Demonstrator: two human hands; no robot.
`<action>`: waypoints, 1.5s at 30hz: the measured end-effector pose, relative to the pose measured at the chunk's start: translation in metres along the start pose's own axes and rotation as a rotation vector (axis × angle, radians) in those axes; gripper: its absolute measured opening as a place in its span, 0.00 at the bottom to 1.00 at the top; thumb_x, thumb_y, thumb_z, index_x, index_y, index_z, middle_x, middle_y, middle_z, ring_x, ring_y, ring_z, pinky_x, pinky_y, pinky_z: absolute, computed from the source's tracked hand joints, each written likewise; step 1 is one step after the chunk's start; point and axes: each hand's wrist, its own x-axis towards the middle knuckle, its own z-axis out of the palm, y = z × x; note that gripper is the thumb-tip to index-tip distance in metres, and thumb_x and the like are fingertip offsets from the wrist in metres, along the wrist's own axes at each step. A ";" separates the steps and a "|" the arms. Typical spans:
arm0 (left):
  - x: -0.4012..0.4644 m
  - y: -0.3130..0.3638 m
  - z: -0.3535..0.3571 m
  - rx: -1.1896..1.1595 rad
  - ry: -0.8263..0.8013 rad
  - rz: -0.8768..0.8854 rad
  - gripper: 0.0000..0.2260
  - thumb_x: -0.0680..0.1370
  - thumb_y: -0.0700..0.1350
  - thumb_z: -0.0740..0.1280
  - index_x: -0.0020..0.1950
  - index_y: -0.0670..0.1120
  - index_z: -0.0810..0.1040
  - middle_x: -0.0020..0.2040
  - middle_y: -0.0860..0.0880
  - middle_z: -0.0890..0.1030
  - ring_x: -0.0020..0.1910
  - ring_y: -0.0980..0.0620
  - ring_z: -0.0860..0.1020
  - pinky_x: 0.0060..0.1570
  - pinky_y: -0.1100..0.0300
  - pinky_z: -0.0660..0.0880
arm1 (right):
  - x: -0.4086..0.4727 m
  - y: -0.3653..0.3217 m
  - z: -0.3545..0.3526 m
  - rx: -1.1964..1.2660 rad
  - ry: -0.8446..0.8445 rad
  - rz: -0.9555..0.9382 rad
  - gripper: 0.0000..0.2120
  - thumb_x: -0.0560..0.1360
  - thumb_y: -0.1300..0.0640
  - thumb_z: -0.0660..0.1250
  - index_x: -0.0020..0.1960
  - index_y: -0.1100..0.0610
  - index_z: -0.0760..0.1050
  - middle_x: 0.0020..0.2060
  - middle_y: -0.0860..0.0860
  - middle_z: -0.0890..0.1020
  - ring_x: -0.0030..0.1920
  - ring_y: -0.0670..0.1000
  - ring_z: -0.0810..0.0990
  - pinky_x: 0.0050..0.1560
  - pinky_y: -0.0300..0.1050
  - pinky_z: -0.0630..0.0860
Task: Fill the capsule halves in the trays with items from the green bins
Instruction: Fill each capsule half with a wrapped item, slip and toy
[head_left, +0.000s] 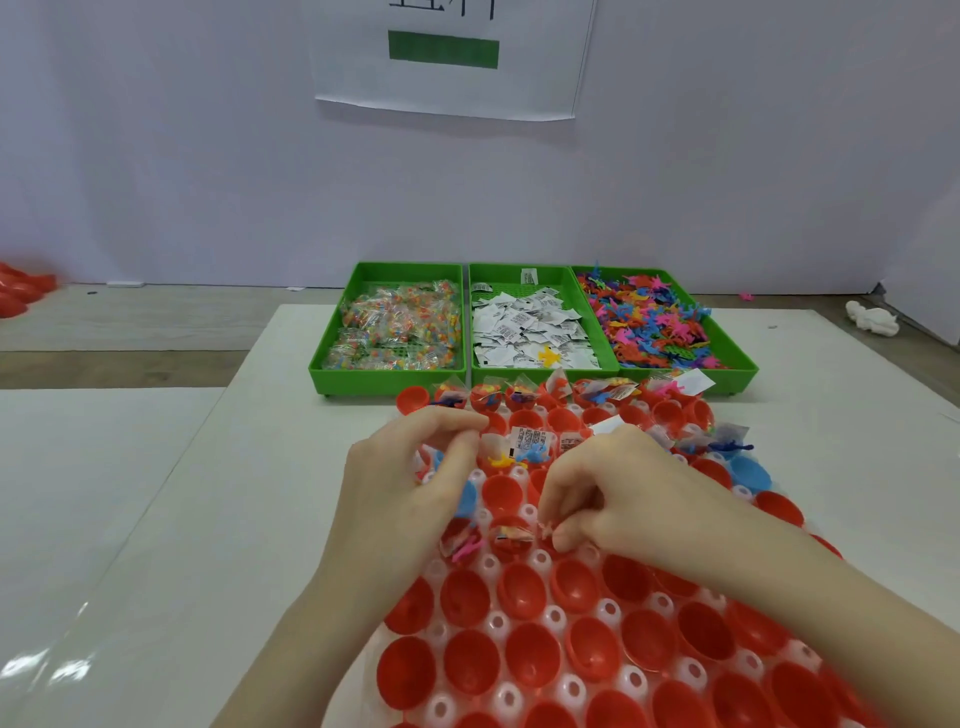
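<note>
Nearest the camera, the clear tray (556, 618) of red capsule halves (519, 587) is cut off by the lower edge, and its right part is hidden under the right forearm. The near rows of red cups are seen empty; the tray lies on the white bench (156, 467). Over the middle rows, the left hand (400, 483) is held with curled fingers, thumb and forefinger brought together near a printed slip; whether anything is actually pinched cannot be told. The right hand (613, 493) is curled downward, its fingertips closed on a small orange toy figure (546, 529) at a cup's rim. A few blue capsule halves (748, 473) are partly covered by the hands. The far rows are filled with packets, slips and figures, too small to separate. Beyond, three green bins are set side by side: candy packets (395, 327), white printed slips (535, 332) whose text is unreadable, and coloured plastic figures (654, 322). On the wall, a paper sign (452, 78) with a green bar is cut off at the top.
</note>
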 end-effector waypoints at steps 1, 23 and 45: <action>0.001 -0.001 -0.002 -0.033 0.018 -0.025 0.12 0.74 0.36 0.67 0.40 0.54 0.81 0.40 0.64 0.81 0.39 0.68 0.78 0.40 0.78 0.68 | 0.000 0.000 -0.002 -0.002 0.008 0.002 0.08 0.66 0.61 0.75 0.44 0.53 0.82 0.34 0.41 0.82 0.36 0.38 0.79 0.40 0.34 0.77; 0.151 -0.098 -0.001 0.732 -0.152 -0.266 0.15 0.74 0.49 0.69 0.59 0.46 0.77 0.55 0.47 0.81 0.54 0.46 0.77 0.52 0.55 0.71 | 0.010 0.105 -0.084 0.318 0.641 0.213 0.05 0.69 0.59 0.73 0.36 0.53 0.81 0.31 0.47 0.82 0.35 0.44 0.79 0.36 0.29 0.71; 0.081 -0.018 -0.029 -0.447 0.336 -0.307 0.04 0.75 0.41 0.67 0.40 0.46 0.78 0.31 0.52 0.82 0.23 0.59 0.70 0.27 0.70 0.69 | 0.124 0.143 -0.067 0.000 0.420 0.474 0.05 0.69 0.60 0.73 0.40 0.60 0.78 0.47 0.58 0.82 0.44 0.52 0.76 0.43 0.41 0.69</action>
